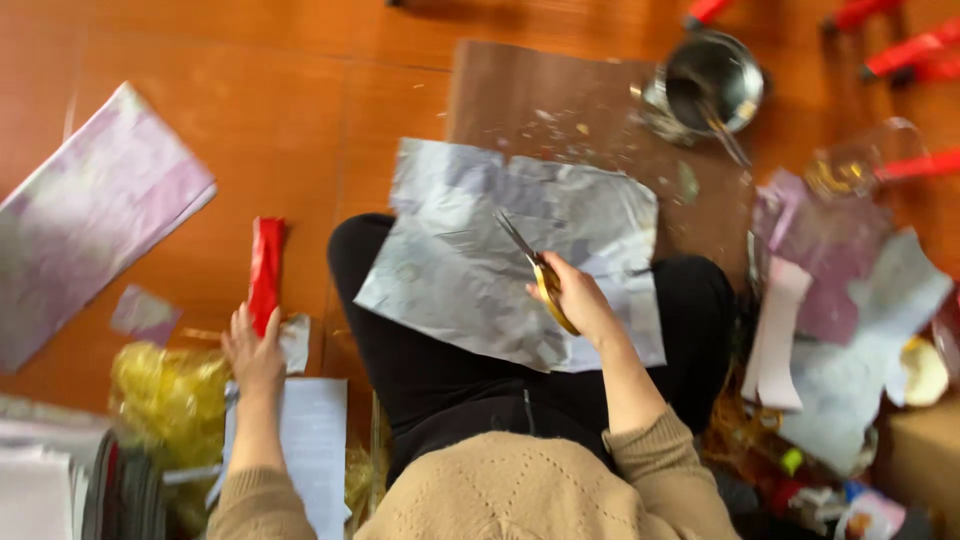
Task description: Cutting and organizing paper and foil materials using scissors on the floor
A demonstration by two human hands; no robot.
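Paper lies all around you on the wooden floor [300,90], starting at the far left with a large pale violet sheet [95,215], well apart from your hands. Your left hand [255,355] reaches out beside your knee and closes its fingers on the lower end of a red roll [266,270], which lies lengthwise on the floor, with a crumpled yellow bundle [170,395] just beside your wrist and a white sheet [315,440] under your forearm. Across your lap, on your black trousers [440,380], rests a wide silver sheet [500,250], its far edge reaching onto a brown board [560,100]. Your right hand [580,300] is curled round the yellow handles of scissors [535,265], the blades pointing up and away over the sheet's middle, seemingly shut, though blur hides it. You seem to be between cuts, fetching material with one hand while the other keeps the tool ready; the next move calls for bringing the roll to the lap without shifting the sheet. Further right stand a metal bowl [715,75] and a heap of paper scraps [850,300].
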